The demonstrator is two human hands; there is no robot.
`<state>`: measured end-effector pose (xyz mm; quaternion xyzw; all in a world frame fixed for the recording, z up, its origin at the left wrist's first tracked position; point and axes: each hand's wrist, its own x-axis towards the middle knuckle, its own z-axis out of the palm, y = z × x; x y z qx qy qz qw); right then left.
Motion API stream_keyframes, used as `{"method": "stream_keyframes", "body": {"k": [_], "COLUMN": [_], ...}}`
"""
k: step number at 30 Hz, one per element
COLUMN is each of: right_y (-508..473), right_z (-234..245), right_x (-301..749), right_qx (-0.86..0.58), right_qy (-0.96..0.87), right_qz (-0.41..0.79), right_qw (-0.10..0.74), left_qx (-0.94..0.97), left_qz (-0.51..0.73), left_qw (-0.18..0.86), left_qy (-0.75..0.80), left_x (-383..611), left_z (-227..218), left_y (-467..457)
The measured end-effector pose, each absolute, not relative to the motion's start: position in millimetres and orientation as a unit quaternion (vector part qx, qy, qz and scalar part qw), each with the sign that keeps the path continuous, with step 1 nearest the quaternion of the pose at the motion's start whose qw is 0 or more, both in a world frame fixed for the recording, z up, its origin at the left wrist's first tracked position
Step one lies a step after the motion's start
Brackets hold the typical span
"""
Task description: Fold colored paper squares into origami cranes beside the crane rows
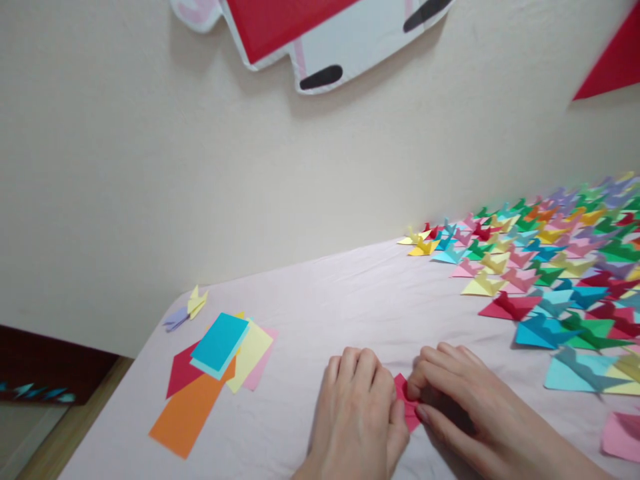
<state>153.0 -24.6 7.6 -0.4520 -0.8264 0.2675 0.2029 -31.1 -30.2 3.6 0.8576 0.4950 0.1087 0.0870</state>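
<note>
A small piece of folded red paper (pixel 411 417) lies on the light pink cloth between my two hands, partly covered by them. My left hand (pixel 353 407), fingers curled and closed, holds its left side, with the thumb along the edge. From the right, my right hand (pixel 457 403) grips the same paper, thumb and forefinger at its right edge. The covered parts of the paper and its full shape cannot be made out.
Rows of colourful folded paper birds (pixel 545 273) cover the right side of the cloth-covered surface (pixel 300 300). Loose coloured paper sheets (pixel 185 417) overlap on the left. Behind them lie yellow (pixel 197 303) and purple (pixel 177 319) folded pieces. A wall (pixel 280 180) bounds the back.
</note>
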Motion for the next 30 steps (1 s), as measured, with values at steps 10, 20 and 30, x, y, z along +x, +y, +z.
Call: {"method": "stream_keyframes", "body": {"k": [10,20,30], "right_y": [-32,-31,-29], "right_z": [4,7,8], "right_x": [138,143,145], "right_qx": [-0.499,-0.488,-0.490], "right_qy": [-0.830,-0.829,-0.819], "right_qz": [0.160,0.209,0.231], "right_qw": [0.193,0.175,0.189], "left_qx": [0.850,0.852,0.847], "left_qz": [0.132,0.135,0.139], "left_qw": [0.090,0.088,0.086], "left_qy": [0.501,0.498,0.507], "left_x": [-30,-30,-29], "left_z": [5,1,-1], "left_y": [-33,-31,-32]}}
